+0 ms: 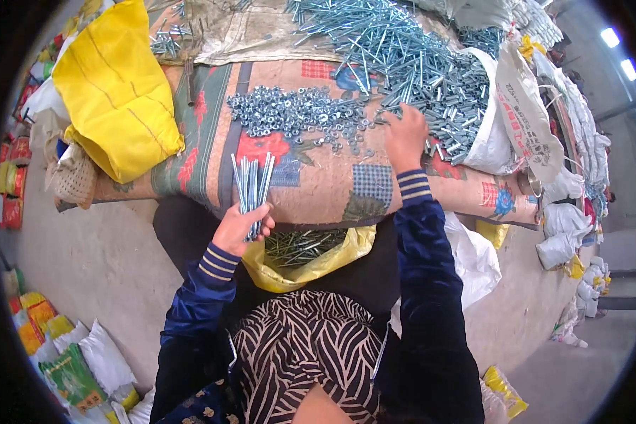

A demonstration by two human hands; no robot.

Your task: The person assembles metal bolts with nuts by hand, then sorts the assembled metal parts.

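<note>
The right hand (405, 134) covered whatever its fingertips touched at the edge of the bolt pile (410, 63). That pile ran off the top edge. Behind it, the far sacks (579, 113) were too blurred to make out

left hand (239, 225) fisted, raised near the body; right hand (405, 138) outstretched forward, palm down, fingers curled
</note>
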